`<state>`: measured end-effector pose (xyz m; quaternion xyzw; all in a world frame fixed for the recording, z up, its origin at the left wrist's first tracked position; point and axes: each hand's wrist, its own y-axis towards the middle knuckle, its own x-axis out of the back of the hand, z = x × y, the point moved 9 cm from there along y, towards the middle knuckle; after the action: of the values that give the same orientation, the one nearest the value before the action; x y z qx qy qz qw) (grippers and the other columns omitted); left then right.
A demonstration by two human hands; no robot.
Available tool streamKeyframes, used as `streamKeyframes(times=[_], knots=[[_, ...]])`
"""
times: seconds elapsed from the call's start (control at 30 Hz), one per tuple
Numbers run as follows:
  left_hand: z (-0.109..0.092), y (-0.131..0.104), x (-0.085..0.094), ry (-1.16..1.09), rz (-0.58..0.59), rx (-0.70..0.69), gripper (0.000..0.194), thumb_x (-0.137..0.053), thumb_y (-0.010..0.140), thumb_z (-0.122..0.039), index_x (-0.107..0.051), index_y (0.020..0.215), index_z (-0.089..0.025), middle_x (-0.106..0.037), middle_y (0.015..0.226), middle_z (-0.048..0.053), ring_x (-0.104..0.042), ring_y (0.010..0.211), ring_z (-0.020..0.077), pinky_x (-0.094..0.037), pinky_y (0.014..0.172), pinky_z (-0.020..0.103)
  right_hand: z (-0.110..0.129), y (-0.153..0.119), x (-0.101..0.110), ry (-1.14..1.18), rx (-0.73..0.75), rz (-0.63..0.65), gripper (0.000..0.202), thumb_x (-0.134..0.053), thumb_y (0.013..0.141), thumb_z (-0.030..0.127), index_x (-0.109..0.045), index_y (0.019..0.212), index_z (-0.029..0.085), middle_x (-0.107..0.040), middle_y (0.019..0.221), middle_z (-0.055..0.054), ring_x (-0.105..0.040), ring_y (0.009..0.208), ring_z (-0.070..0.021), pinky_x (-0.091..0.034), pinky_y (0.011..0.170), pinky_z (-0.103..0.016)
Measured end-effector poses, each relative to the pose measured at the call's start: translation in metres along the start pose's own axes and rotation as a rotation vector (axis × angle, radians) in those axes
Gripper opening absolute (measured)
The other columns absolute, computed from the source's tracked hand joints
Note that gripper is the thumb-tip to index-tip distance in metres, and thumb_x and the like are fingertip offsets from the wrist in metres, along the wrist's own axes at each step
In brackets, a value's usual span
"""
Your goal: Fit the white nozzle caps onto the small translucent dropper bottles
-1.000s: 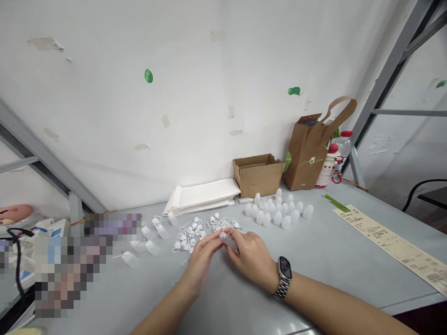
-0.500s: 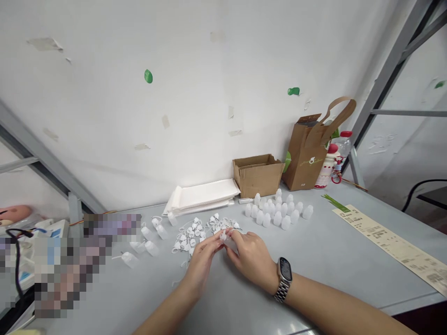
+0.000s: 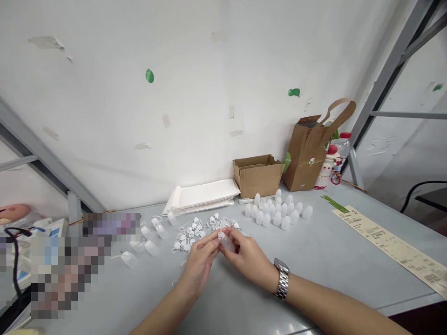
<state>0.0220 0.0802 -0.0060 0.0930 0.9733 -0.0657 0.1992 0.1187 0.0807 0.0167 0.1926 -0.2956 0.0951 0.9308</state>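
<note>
Bottle [image 3: 227,241] shows more than before, pinched by left hand [image 3: 199,260] and right hand [image 3: 252,261].

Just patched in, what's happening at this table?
The right hand holds a small translucent bottle, with the left hand gripping its white top; the fingers partly hide that end. Loose white caps with loops are heaped just beyond. Uncapped-looking bottles stand clustered to the right, and several others with white loops or tips rest to the left.

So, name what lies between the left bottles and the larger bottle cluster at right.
In the head view, a loose pile of white caps lies between the left bottles and the right cluster.
</note>
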Motion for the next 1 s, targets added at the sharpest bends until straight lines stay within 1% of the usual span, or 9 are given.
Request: streamKeyframes(times=[0.1,0.23,0.37,0.53,0.67,0.73,0.83,1.0], knots=[[0.001,0.001,0.002,0.002,0.010,0.002,0.029,-0.060,0.075,-0.020,-0.069,0.103,-0.019,-0.067,0.113,0.009,-0.050,0.118,0.0285,-0.034,0.103,0.040,0.000,0.001,0.000,0.106,-0.025,0.017,0.006,-0.055,0.081,0.024,-0.053,0.086,0.020,-0.059,0.066,0.003,-0.052,0.055,-0.0114,-0.037,0.049,-0.020],[0.003,0.003,0.002,-0.014,0.041,-0.002,0.030,-0.059,0.075,-0.018,-0.069,0.103,-0.017,-0.068,0.111,0.009,-0.050,0.118,0.0286,-0.035,0.102,0.039,-0.001,0.001,-0.001,0.176,-0.044,0.032,0.009,-0.058,0.078,0.020,-0.054,0.086,0.019,-0.057,0.068,0.004,-0.051,0.057,-0.0107,-0.038,0.051,-0.020],[0.003,0.004,0.003,-0.024,0.047,0.013,0.029,-0.057,0.075,-0.015,-0.070,0.101,-0.016,-0.070,0.106,0.009,-0.055,0.112,0.0270,-0.037,0.099,0.037,-0.002,0.002,-0.004,0.245,-0.057,0.058,0.011,-0.058,0.076,0.017,-0.053,0.085,0.019,-0.055,0.067,0.005,-0.049,0.058,-0.0097,-0.037,0.053,-0.020],[0.002,0.005,0.005,-0.053,0.029,0.017,0.027,-0.058,0.074,-0.017,-0.071,0.097,-0.013,-0.073,0.098,0.011,-0.060,0.104,0.0268,-0.040,0.095,0.036,-0.004,0.002,-0.008,0.340,-0.102,0.100,0.008,-0.059,0.075,0.018,-0.052,0.079,0.018,-0.052,0.065,0.005,-0.047,0.057,-0.0097,-0.036,0.052,-0.020],[0.003,0.006,0.000,-0.093,0.072,0.033,0.026,-0.058,0.076,-0.018,-0.070,0.099,-0.012,-0.073,0.096,0.011,-0.062,0.099,0.0258,-0.042,0.091,0.036,-0.008,0.001,-0.010,0.349,-0.142,0.104,0.009,-0.059,0.074,0.018,-0.053,0.079,0.018,-0.051,0.064,0.005,-0.046,0.057,-0.0103,-0.035,0.052,-0.021],[0.003,0.006,0.001,-0.090,0.050,0.031,0.024,-0.059,0.076,-0.020,-0.069,0.098,-0.014,-0.072,0.097,0.011,-0.063,0.097,0.0244,-0.042,0.089,0.035,-0.010,0.002,-0.010,0.354,-0.156,0.101,0.009,-0.059,0.074,0.019,-0.054,0.081,0.017,-0.051,0.064,0.004,-0.046,0.057,-0.0106,-0.035,0.053,-0.021],[0.000,0.006,0.007,-0.029,-0.034,-0.008,0.018,-0.063,0.075,-0.023,-0.068,0.091,-0.016,-0.072,0.097,0.009,-0.064,0.095,0.0228,-0.042,0.088,0.033,-0.012,0.003,-0.008,0.376,-0.165,0.097,0.012,-0.059,0.075,0.023,-0.054,0.085,0.017,-0.052,0.065,0.004,-0.046,0.057,-0.0107,-0.035,0.053,-0.022],[-0.010,0.002,0.006,0.093,-0.089,-0.089,0.019,-0.068,0.071,-0.029,-0.067,0.085,-0.016,-0.072,0.094,0.008,-0.063,0.095,0.0241,-0.043,0.087,0.034,-0.011,0.003,-0.004,0.315,-0.147,0.067,0.010,-0.058,0.077,0.026,-0.051,0.079,0.019,-0.051,0.061,0.005,-0.045,0.055,-0.0106,-0.033,0.051,-0.021]])
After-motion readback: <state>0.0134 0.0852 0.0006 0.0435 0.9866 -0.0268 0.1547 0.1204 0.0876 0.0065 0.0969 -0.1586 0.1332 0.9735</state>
